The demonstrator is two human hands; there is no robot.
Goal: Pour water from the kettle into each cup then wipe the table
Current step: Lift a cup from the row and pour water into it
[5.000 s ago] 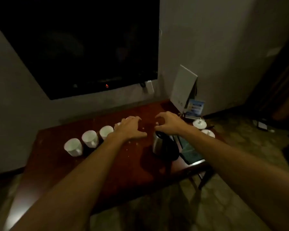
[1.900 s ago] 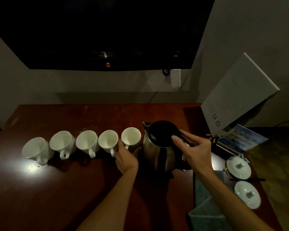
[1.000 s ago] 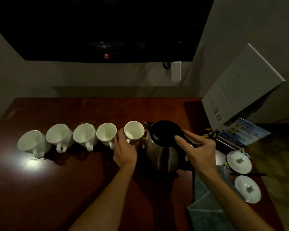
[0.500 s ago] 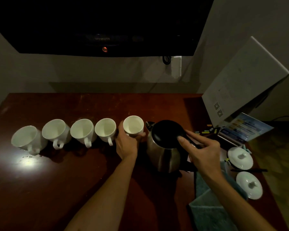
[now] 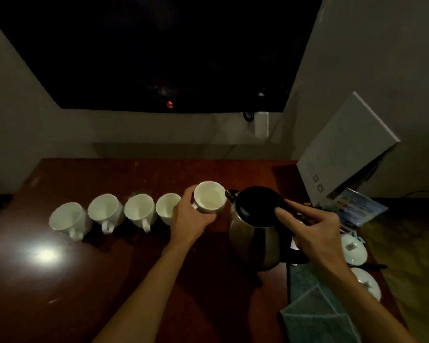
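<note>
Your left hand (image 5: 187, 220) wraps its grip around the round white glazed cup (image 5: 209, 197), held beside the spout. Your right hand (image 5: 312, 233) grips the steel kettle (image 5: 254, 233) handle above the glossy reddish surface (image 5: 84, 280).

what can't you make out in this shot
Head view, the only one:
- Water in the kettle: black lid covers it.
- Kettle handle: right hand hides it.
- Held cup: handle and lower side behind left hand; dim light hides any water.
- Cloth: cut off by bottom edge and right forearm.
- Leaflet print: too small.
</note>
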